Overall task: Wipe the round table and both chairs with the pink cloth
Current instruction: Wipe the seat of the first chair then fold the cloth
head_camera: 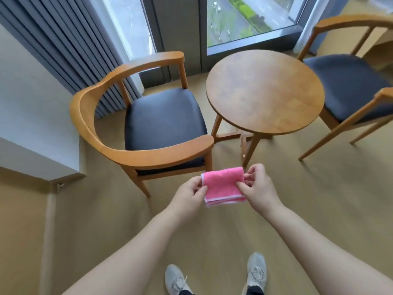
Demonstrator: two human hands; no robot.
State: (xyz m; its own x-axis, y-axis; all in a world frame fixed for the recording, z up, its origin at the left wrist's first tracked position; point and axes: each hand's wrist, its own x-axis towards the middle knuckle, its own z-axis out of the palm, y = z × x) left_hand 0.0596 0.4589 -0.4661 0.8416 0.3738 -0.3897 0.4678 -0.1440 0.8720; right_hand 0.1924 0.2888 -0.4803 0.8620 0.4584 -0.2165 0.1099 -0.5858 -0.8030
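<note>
The pink cloth [223,185] is folded into a thick rectangle with a pale hem showing along its left and lower edges, and it is held in the air above the floor [308,199], in front of the table [265,90]. Its left edge is pinched by the left hand [188,193] and its right edge by the right hand [258,188]. The left chair [148,116] is seen whole beside the table; the right chair [348,86] is cut off by the picture's edge. Two grey shoes [256,271] are partly cropped below.
</note>
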